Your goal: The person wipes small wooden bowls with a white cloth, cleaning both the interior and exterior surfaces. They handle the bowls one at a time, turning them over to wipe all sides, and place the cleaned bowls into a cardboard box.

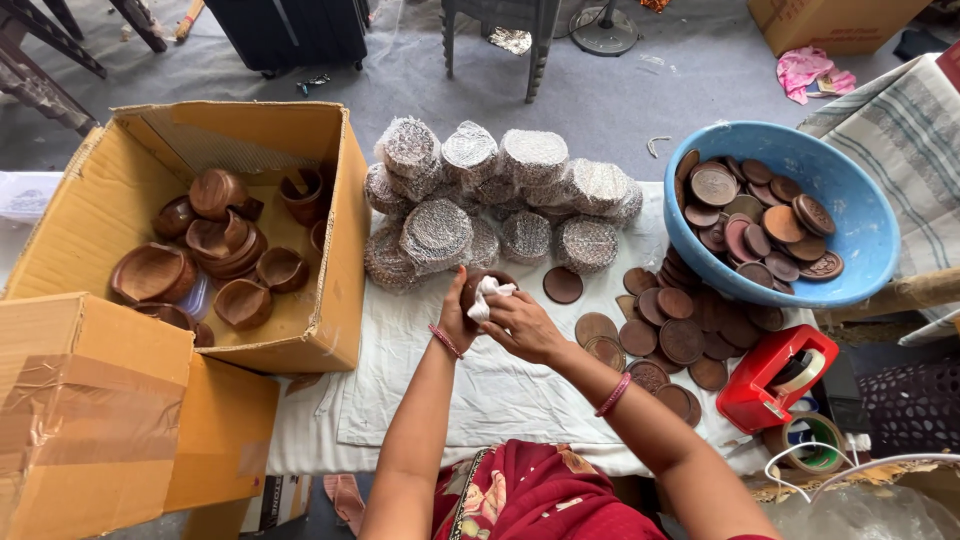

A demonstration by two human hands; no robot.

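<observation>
My left hand (458,312) holds a round brown wooden disc (482,279) upright over the white cloth-covered table (490,395). My right hand (520,322) presses a small white cloth (487,296) against the disc's face. Both wrists wear thin pink bangles. A loose brown disc (562,285) lies flat just right of my hands. More brown discs (672,340) are spread on the cloth to the right.
An open cardboard box (330,270) on the left holds several brown wooden bowls. Several mesh-wrapped disc stacks (500,200) stand behind my hands. A blue tub (860,250) of discs sits right. A red tape dispenser (775,380) and a tape roll (808,445) lie near the right front.
</observation>
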